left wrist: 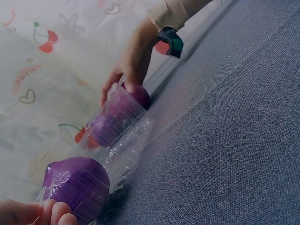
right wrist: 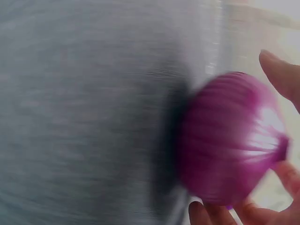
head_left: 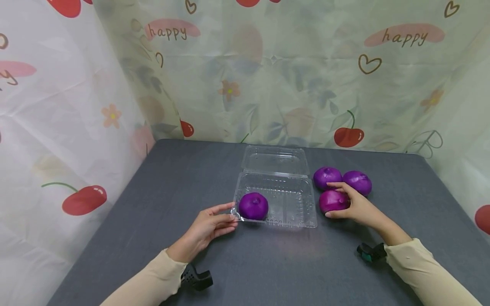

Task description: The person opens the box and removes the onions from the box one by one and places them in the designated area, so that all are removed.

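An open clear plastic clamshell box (head_left: pixel 291 212) lies mid-table, its lid (head_left: pixel 274 160) folded back. One purple onion (head_left: pixel 253 206) sits in its left compartment. My left hand (head_left: pixel 232 213) pinches the box's left front corner; in the left wrist view its fingertips (left wrist: pixel 51 213) sit beside that onion (left wrist: pixel 77 185). Three more purple onions lie right of the box. My right hand (head_left: pixel 331 199) grips the nearest one (head_left: pixel 328 205), the thumb at its front and the fingers over its top. The right wrist view is blurred, showing this onion (right wrist: pixel 229 140) between my fingers (right wrist: pixel 280 75).
The other two onions (head_left: pixel 327 177) (head_left: pixel 357 182) touch each other just behind the held one. The grey table (head_left: pixel 268 263) is walled on three sides by a cherry-print curtain (head_left: pixel 291 85). The box's right compartment (head_left: pixel 300 202) holds nothing.
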The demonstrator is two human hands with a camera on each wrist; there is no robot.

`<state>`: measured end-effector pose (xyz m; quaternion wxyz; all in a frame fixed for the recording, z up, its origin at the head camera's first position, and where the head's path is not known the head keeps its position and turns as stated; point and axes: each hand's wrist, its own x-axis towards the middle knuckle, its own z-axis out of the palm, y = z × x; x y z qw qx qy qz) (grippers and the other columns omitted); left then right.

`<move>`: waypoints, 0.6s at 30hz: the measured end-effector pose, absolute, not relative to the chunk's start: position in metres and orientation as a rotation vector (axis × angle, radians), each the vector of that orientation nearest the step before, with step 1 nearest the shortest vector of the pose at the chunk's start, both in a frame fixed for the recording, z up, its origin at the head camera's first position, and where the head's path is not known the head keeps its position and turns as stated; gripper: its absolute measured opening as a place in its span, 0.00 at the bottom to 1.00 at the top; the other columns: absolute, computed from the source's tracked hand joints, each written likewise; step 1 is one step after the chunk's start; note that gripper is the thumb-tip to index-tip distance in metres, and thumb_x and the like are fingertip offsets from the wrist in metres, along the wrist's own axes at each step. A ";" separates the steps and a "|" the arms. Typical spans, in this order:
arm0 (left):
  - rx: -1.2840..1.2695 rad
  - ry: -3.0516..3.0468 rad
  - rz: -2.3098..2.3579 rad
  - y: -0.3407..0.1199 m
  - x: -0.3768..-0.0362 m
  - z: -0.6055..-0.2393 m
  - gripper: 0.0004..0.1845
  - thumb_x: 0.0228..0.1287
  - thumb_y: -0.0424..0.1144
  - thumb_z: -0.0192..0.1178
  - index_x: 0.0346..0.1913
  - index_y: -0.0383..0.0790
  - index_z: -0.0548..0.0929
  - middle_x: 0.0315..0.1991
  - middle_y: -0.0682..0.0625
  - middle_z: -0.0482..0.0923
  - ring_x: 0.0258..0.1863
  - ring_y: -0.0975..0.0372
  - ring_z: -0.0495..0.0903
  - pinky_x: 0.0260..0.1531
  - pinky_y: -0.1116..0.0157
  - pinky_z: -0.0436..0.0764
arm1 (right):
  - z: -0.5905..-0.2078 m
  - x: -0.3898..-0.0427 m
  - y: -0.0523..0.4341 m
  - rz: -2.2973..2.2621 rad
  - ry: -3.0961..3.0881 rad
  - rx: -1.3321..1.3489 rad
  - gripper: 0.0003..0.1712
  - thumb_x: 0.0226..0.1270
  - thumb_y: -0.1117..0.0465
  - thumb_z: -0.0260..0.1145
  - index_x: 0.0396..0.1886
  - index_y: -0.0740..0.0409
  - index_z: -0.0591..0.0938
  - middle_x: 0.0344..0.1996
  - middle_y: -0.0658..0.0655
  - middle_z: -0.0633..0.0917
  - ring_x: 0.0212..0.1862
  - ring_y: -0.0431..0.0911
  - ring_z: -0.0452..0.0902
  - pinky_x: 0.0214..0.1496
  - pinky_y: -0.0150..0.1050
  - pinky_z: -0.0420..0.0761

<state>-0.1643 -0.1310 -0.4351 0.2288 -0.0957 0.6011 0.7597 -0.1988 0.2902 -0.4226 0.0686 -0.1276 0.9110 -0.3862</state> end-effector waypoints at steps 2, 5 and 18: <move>-0.263 1.658 2.092 -0.131 -0.164 -0.435 0.26 0.62 0.28 0.62 0.65 0.39 0.74 0.36 0.44 0.87 0.34 0.60 0.87 0.40 0.63 0.87 | -0.415 -0.198 0.290 -1.194 2.742 -0.381 0.49 0.52 0.52 0.78 0.70 0.58 0.64 0.62 0.69 0.70 0.61 0.64 0.67 0.57 0.59 0.76; -0.265 1.664 2.093 -0.130 -0.164 -0.435 0.26 0.63 0.28 0.62 0.65 0.39 0.74 0.36 0.44 0.87 0.33 0.60 0.87 0.40 0.63 0.87 | -0.401 -0.197 0.289 -1.225 2.742 -0.396 0.46 0.54 0.53 0.76 0.69 0.60 0.64 0.62 0.70 0.69 0.62 0.65 0.67 0.61 0.63 0.71; -0.279 1.682 2.086 -0.130 -0.164 -0.436 0.25 0.62 0.28 0.63 0.64 0.40 0.76 0.38 0.43 0.87 0.34 0.60 0.87 0.41 0.62 0.86 | -0.344 -0.185 0.252 -1.457 2.797 -0.555 0.31 0.64 0.58 0.69 0.65 0.52 0.70 0.59 0.57 0.76 0.59 0.47 0.75 0.51 0.24 0.78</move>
